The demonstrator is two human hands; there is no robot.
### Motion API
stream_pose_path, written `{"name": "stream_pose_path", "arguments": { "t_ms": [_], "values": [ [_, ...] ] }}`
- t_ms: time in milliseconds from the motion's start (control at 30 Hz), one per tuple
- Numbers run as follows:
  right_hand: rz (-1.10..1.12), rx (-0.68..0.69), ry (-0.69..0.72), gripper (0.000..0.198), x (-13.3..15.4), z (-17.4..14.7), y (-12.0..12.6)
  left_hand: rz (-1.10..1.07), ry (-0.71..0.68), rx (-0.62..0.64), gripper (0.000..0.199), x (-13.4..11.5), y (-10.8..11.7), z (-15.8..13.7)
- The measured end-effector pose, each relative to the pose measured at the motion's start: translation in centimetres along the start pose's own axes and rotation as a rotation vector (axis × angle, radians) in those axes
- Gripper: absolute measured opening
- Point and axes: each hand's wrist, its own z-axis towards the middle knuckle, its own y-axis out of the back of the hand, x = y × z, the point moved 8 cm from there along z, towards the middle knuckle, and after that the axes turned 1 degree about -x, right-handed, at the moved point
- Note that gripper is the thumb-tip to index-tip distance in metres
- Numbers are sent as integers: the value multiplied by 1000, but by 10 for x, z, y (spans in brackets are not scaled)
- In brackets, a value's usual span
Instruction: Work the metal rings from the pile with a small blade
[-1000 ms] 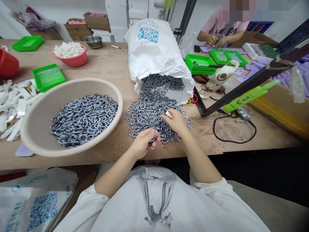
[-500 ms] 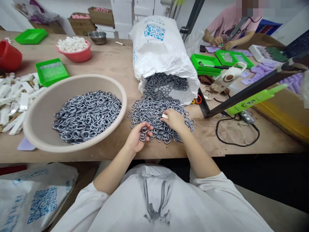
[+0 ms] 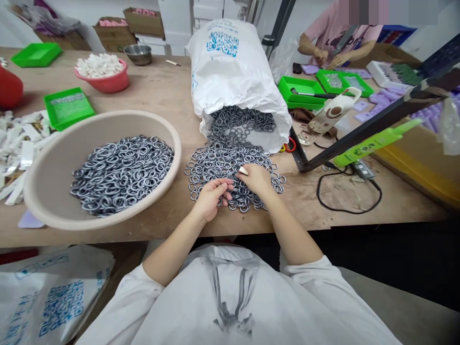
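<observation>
A pile of small grey rings (image 3: 206,165) lies on the table in front of me, spread from the mouth of a white sack (image 3: 230,72). My left hand (image 3: 212,199) is at the near left edge of the pile, fingers curled and thumb pressed in, with grey rings partly hidden in its grip. Close by on the right, my right hand (image 3: 257,179) rests over the pile with its fingers bent together. A small white piece (image 3: 243,170) shows at its fingertips; whether it is held or wrapped round a finger I cannot tell. More rings (image 3: 125,167) fill a beige basin (image 3: 43,201) to the left.
White plastic parts (image 3: 21,153) lie left of the basin, near a green tray (image 3: 55,122) and a pink bowl (image 3: 111,85). A black metal post (image 3: 334,148), a green tube (image 3: 370,143) and a cable (image 3: 319,194) are at right. Another person (image 3: 338,38) works behind.
My left hand has turned and closed, moving in toward my right hand, so the rings in it show less. The view has shifted slightly. My right hand stays over the pile.
</observation>
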Motion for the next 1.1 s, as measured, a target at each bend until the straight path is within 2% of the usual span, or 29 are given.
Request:
{"name": "stream_pose_path", "arguments": {
  "t_ms": [67,200,300,367,467,600,667,733,800,900,967,1033,1100],
  "values": [
    [231,2,-3,19,-1,0,2,11,-16,-20,36,-1,3,1],
    [843,-51,41,26,11,-18,8,61,-63,-28,43,1,0,4],
    [1063,-127,-13,32,24,-42,3,76,-134,-4,49,1,-10,4],
    [1154,-123,-82,36,32,-56,-7,77,-190,-11,50,-1,-15,2],
    [1201,-116,-73,35,39,-67,-9,71,-213,-9,51,-6,-17,-1],
    [1095,-96,133,34,45,-68,7,41,-123,63,49,-7,-23,-7],
    [1018,-140,188,29,45,-70,14,1,-64,79,49,-6,-25,-10],
    [991,-223,165,27,41,-74,17,-29,-13,85,49,-3,-28,-12],
    [1062,-233,92,30,39,-77,12,-25,14,96,49,0,-31,-14],
    [1270,-87,6,40,45,-78,-2,4,3,109,48,0,-34,-18],
    [1351,1,3,45,50,-77,-3,14,-11,117,47,-1,-35,-20],
    [1354,47,22,46,52,-75,1,15,-15,123,47,-3,-37,-21],
    [1275,30,38,43,48,-72,10,-4,-5,130,51,-5,-39,-22]
  ]
}}
